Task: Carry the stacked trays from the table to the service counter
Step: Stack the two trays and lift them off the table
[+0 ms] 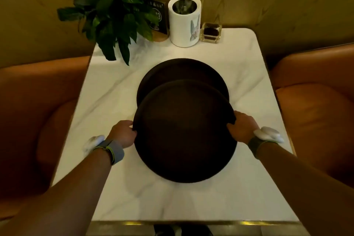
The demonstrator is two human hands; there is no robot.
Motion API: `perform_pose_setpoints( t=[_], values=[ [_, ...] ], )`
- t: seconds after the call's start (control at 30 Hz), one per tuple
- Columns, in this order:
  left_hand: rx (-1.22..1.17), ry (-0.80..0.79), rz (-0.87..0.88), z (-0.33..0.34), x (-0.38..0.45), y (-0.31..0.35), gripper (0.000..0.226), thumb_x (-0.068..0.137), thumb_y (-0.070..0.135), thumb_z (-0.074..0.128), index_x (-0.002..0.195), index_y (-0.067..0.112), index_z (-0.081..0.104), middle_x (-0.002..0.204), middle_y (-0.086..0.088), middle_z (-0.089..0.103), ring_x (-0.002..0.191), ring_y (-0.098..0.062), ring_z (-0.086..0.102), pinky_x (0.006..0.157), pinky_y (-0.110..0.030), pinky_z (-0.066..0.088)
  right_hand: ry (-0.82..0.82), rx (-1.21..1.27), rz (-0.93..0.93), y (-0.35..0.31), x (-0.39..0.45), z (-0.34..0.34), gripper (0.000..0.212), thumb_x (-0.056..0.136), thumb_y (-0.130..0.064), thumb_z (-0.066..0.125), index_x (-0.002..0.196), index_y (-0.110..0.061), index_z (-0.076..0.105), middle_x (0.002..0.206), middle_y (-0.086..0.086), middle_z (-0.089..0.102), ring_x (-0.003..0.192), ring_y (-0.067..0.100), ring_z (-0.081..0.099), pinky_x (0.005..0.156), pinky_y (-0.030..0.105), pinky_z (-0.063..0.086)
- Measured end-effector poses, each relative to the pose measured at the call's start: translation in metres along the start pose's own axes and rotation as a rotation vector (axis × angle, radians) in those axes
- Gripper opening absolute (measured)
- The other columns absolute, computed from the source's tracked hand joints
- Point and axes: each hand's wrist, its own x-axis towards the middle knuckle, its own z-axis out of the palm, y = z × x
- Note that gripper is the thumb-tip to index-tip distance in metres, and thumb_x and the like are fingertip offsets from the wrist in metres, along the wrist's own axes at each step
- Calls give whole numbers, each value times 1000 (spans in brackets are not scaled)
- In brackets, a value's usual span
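Observation:
Two dark round trays overlap on the white marble table (118, 193). The near tray (183, 132) lies partly over the far tray (178, 72), which shows only its back half. My left hand (123, 133) grips the near tray's left rim and my right hand (242, 127) grips its right rim. Both wrists wear bands with a white device. I cannot tell whether the near tray is lifted off the table.
At the table's far end stand a leafy potted plant (113, 9), a dark table sign (158, 16), a white cylindrical bin (184, 20) and a small clear box (210, 32). Orange seats flank the table on the left (38, 113) and right (318, 101). A wood-panelled wall is behind.

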Motion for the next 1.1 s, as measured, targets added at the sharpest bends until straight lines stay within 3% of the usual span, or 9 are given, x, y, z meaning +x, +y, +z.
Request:
perform_pose_setpoints(
  t=[0.13,0.27,0.37,0.5,0.73,0.87,0.97,1.1],
  values=[
    [-12,58,-44,-1,0,1,24,72,15,61,92,10,73,89,-17,73,86,-36,69,77,-45,58,16,0,103,0,5,-2,35,90,-20,49,121,-7,57,120,19,64,104,39,63,86,40,51],
    [-124,91,-74,-1,7,-6,11,56,21,62,60,23,72,73,-12,75,79,-37,71,76,-47,59,17,24,197,2,10,-4,32,86,-13,53,116,-5,63,111,19,68,95,37,66,85,43,55],
    [-196,94,-89,-4,18,-12,24,54,18,64,64,37,74,75,-12,75,80,-37,71,76,-50,58,15,86,204,3,16,-6,29,85,-9,52,110,-7,65,105,18,69,88,35,67,80,42,57],
    [-288,145,-93,-22,19,11,10,55,17,67,62,22,73,77,-12,75,79,-33,71,78,-49,58,94,164,176,-6,29,-15,33,82,-8,52,111,-12,66,105,15,70,84,31,65,72,32,51],
    [-326,206,-59,-38,46,44,16,59,12,69,58,27,73,72,-11,75,74,-33,72,76,-49,59,166,175,127,-25,62,-37,35,82,-9,51,113,-14,68,111,16,70,99,37,65,79,31,49],
    [-276,232,-50,-41,64,60,11,59,13,67,57,23,71,75,-12,74,76,-35,70,75,-47,59,174,177,124,-35,82,-44,35,84,-10,51,115,-12,66,113,16,70,101,37,64,84,35,50],
    [-130,250,-24,-42,71,75,12,70,10,65,70,19,73,79,-11,73,80,-32,68,72,-32,53,166,184,119,-42,97,-48,37,85,-9,50,119,-10,65,115,17,68,102,38,64,86,37,52],
    [-11,251,-31,-42,82,77,14,74,10,65,82,12,77,85,-14,73,85,-34,66,69,-30,46,138,100,114,-48,107,-46,32,85,-11,50,113,-8,66,111,18,69,99,39,64,84,38,53]
  ],
)
